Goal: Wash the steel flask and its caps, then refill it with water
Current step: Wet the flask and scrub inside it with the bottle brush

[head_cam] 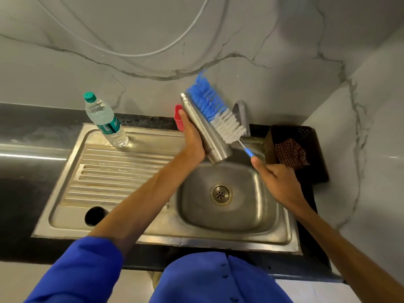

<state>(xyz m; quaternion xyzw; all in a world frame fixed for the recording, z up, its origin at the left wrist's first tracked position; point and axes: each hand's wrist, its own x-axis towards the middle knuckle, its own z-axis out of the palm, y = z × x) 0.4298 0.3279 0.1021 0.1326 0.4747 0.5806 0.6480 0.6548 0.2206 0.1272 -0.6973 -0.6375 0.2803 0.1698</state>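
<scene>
The steel flask [205, 130] is held tilted above the sink basin [244, 206], its narrow neck pointing up and away, its base toward me. My left hand [192, 136] grips its body from the left. My right hand [275, 178] holds the thin blue handle of a bottle brush [216, 110]. The brush's blue and white bristles lie along the flask's right side, outside it. A black round cap [95, 215] lies on the drainboard at the near left. I cannot tell whether the flask's mouth is capped.
A plastic water bottle [105, 121] with a green cap stands on the drainboard's far left. A red container [178, 117] sits behind my left hand. The grey tap [241, 112] rises behind the brush. A dark basket [306, 149] with a checked cloth [289, 153] stands right of the sink.
</scene>
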